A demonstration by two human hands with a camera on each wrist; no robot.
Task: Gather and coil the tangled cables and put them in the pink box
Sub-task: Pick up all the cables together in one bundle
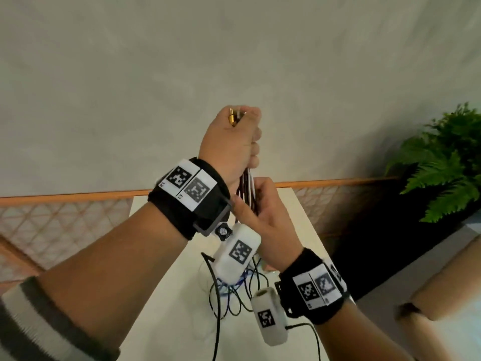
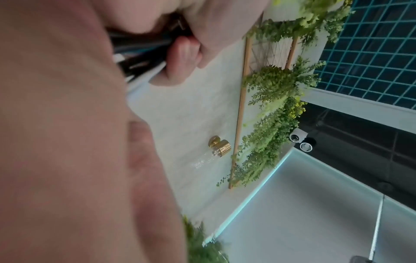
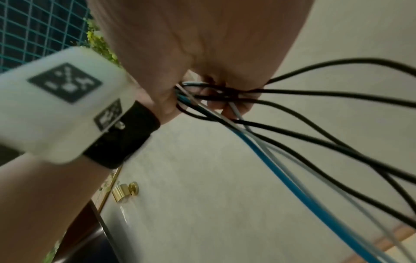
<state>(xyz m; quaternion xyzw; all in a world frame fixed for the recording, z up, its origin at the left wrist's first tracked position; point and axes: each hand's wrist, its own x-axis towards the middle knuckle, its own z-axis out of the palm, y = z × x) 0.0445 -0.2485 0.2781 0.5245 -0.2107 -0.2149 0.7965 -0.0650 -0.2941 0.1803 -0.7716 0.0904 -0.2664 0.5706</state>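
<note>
My left hand (image 1: 234, 142) is raised in front of the wall and grips the top of a bundle of cables (image 1: 247, 188), with gold plugs (image 1: 234, 118) sticking out above the fist. Just below it, my right hand (image 1: 265, 212) grips the same bundle beside the left wrist. Black, blue and white strands hang down to loose loops (image 1: 234, 295) on the white table (image 1: 161, 282). The left wrist view shows fingers (image 2: 180, 58) curled round the cables (image 2: 137, 53). In the right wrist view the cables (image 3: 292, 142) fan out from my right hand (image 3: 216, 105). The pink box is not in view.
A wooden lattice rail (image 1: 65, 217) runs behind the table. A green fern (image 1: 447, 162) stands at the right above a dark area, with a tan surface (image 1: 442, 282) below it. A gold fitting (image 2: 220, 146) is on the wall.
</note>
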